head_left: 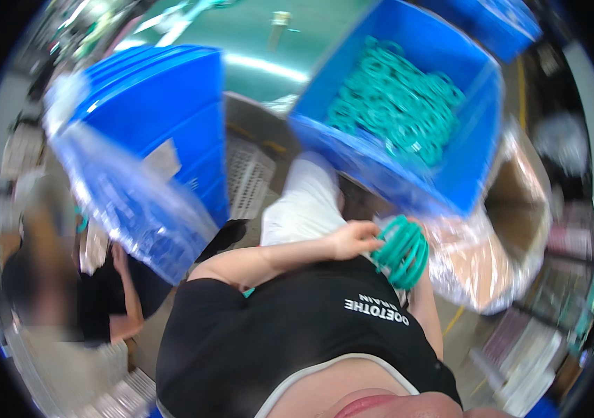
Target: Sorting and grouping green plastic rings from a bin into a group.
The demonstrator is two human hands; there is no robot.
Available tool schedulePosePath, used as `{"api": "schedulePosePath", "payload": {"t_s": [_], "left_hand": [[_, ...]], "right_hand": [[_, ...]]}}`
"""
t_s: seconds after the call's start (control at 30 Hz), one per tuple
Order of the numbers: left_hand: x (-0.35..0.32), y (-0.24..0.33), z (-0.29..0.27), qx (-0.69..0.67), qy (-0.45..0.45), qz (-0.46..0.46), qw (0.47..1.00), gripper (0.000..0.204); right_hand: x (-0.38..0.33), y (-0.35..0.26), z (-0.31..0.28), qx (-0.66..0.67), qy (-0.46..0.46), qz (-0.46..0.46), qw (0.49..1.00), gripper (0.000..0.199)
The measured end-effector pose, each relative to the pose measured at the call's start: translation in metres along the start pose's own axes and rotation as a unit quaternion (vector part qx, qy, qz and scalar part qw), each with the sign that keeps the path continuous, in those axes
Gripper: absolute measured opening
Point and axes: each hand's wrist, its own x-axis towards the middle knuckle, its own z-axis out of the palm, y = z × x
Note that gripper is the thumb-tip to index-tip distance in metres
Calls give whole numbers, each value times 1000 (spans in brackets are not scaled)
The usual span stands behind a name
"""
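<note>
the bundle of rings [401, 254] is a bright teal green, each ring a smooth, slim, rounded band with a soft sheen. they sit side by side, slightly fanned, so their curved edges show as ribs with darker gaps between. whether they are plastic or rubber, i cannot tell. the bundle is in front of the person's waist, on the right, just below the near edge of a blue bin [474, 157].

the left hand [355, 240] comes across the body with its fingers bent and close together, the tips at the bundle's left edge; i cannot tell whether they pinch a ring. the right forearm [426, 306] runs up behind the bundle, which hides the right hand, so its grip cannot be told.

in the bin lies a loose, tangled heap of rings [401, 101] of the same green. to its right is a cardboard box [474, 254] draped in clear plastic; to the left, a tilted blue tub [185, 97]. beyond is a green worktop [255, 45].
</note>
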Motion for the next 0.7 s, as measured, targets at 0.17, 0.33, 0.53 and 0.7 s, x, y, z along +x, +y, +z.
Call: {"api": "schedulePosePath", "payload": {"t_s": [0.17,0.33,0.53,0.7], "left_hand": [[-22,21,-1,39,53,25,997,34],[-19,6,6,-74,113,33,990,37],[-12,1,6,-104,138,55,983,41],[-16,-6,0,-204,137,27,969,37]], "right_hand": [[78,18,47,119,-179,46,976,23],[132,24,135,129,-329,93,931,22],[144,47,201,154,-418,158,881,20],[145,54,226,184,-452,181,854,18]]}}
